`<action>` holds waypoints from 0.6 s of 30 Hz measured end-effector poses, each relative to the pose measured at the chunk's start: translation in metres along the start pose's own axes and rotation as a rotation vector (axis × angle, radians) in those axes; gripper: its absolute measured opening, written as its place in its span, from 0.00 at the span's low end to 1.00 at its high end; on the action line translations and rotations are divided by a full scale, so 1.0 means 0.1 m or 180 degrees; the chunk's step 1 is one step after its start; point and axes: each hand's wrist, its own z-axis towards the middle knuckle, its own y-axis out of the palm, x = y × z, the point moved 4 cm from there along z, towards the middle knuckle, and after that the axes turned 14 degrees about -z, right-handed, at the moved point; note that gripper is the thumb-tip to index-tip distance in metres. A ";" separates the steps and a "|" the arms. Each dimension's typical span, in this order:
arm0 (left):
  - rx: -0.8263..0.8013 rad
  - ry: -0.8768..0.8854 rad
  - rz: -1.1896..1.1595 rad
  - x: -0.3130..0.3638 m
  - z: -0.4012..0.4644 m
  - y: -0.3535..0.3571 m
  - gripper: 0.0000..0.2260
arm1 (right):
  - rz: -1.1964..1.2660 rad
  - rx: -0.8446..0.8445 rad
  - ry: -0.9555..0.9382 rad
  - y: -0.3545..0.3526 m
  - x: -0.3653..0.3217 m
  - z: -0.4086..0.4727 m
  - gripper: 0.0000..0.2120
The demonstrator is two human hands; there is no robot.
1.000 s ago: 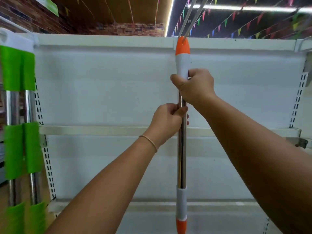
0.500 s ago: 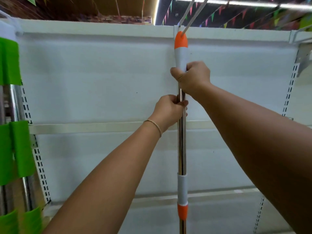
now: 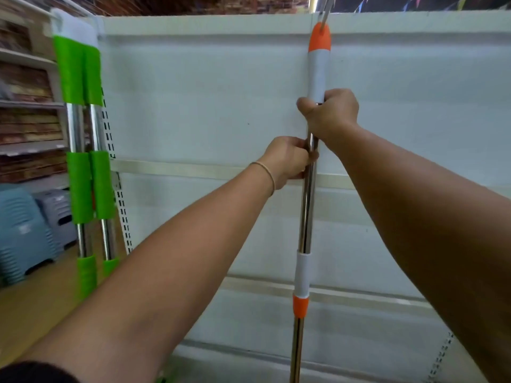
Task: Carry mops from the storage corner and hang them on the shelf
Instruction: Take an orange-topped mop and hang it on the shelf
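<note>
A mop handle (image 3: pixel 306 217) of shiny steel stands upright before the white shelf back panel (image 3: pixel 207 106). Its white grip ends in an orange cap (image 3: pixel 320 38), and a metal hook (image 3: pixel 324 9) at the shelf's top edge passes through that cap. My right hand (image 3: pixel 330 113) grips the pole just under the white grip. My left hand (image 3: pixel 287 160) holds the steel part a little lower. A white and orange collar (image 3: pixel 301 283) sits further down the pole. The mop head is out of view below.
Two mops with green sleeves (image 3: pixel 84 167) hang at the shelf's left end. Blue and grey plastic stools (image 3: pixel 25 233) stand on the floor at far left, before brick-patterned shelving (image 3: pixel 25 117). A pale rail (image 3: pixel 179 168) crosses the panel at mid height.
The view has turned left and dropped slightly, so the green mops and the stools show more. Both hands keep their grip; the orange cap stays at the hook.
</note>
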 end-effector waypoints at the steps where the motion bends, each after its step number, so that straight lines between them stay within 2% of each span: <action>1: 0.0030 -0.0019 0.0078 -0.01 -0.07 -0.02 0.05 | 0.0050 -0.0064 0.0027 -0.01 0.00 -0.01 0.10; 5: -0.0035 -0.0295 0.0358 -0.24 -0.45 -0.24 0.09 | 0.0178 -0.0176 0.0086 -0.04 0.09 -0.17 0.15; 8: 0.0139 -0.0260 0.0684 -0.36 -0.71 -0.63 0.09 | -0.0666 0.0409 0.0006 0.03 0.11 -0.62 0.25; 10: 0.0320 -0.0094 0.1077 -0.34 -0.89 -0.96 0.07 | -0.0464 0.0749 -0.0501 0.14 0.00 -1.05 0.24; 12: 0.0461 0.0087 0.1543 -0.28 -1.09 -1.30 0.09 | -0.0003 0.0858 -0.1016 0.30 -0.11 -1.39 0.21; 14: 0.0556 0.0190 0.2074 -0.20 -1.33 -1.64 0.13 | 0.0265 0.0752 -0.1188 0.54 -0.26 -1.62 0.19; 18: 0.0568 0.0241 0.3300 -0.08 -1.92 -2.40 0.17 | 0.0468 0.0192 -0.1270 1.12 -0.73 -2.09 0.19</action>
